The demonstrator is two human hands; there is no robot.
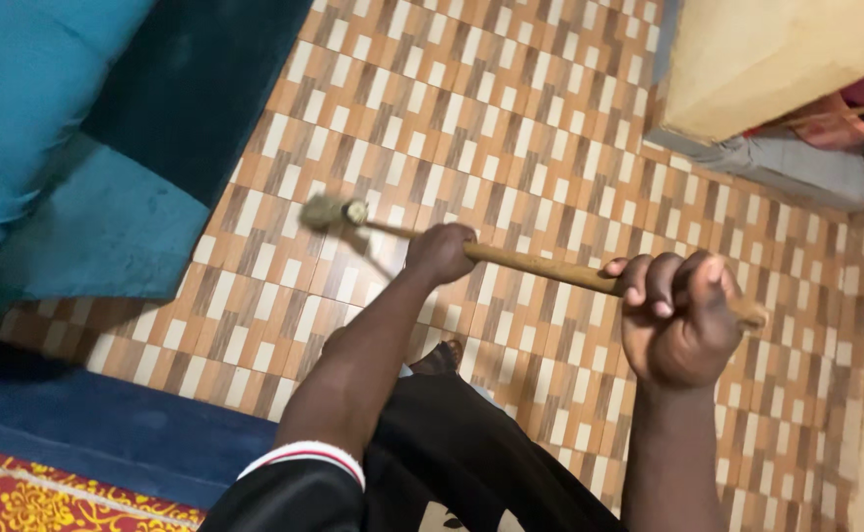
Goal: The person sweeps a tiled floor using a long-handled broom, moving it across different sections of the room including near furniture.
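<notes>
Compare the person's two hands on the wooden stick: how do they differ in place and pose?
The left hand grips the stick midway, nearer its blurred head; the right hand grips close to the butt end. The left hand shows its back, and the right hand shows curled fingers. The left hand sits farther from the camera, the right nearer and larger. Both are closed around the stick.

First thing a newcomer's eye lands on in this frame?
Mid-frame, a long wooden stick is gripped by both hands: the left hand further along it, the right hand near its end. Its blurred head hangs over the orange, brown and white patterned tile floor. Teal upholstery fills the upper left corner.
</notes>
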